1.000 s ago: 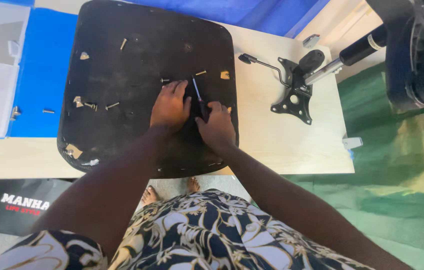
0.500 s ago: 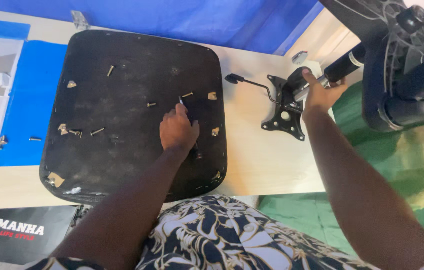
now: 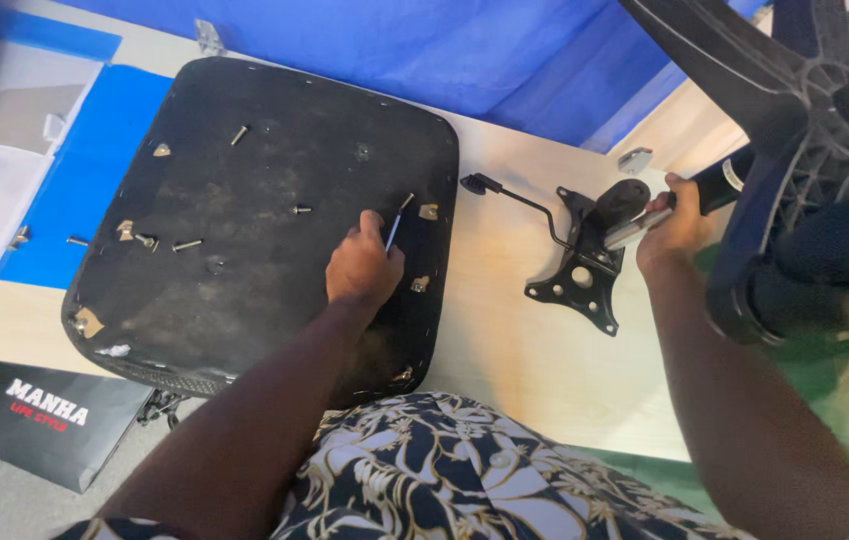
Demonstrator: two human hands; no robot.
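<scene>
1. The black, rounded-square chair seat base (image 3: 265, 210) lies underside-up on the pale wooden table (image 3: 515, 350).
2. The left hand (image 3: 363, 268), resting on the seat's right part, pinches a thin metal key (image 3: 396, 226).
3. Right of the seat, the right hand (image 3: 673, 225) is closed around the chrome-and-black gas cylinder (image 3: 690, 200) above the black metal mounting plate (image 3: 585, 262).
4. Better to steady the cylinder before seating it.

chair base (image 3: 805, 120) cut off at right edge, caster (image 3: 825, 270) blurred
</scene>
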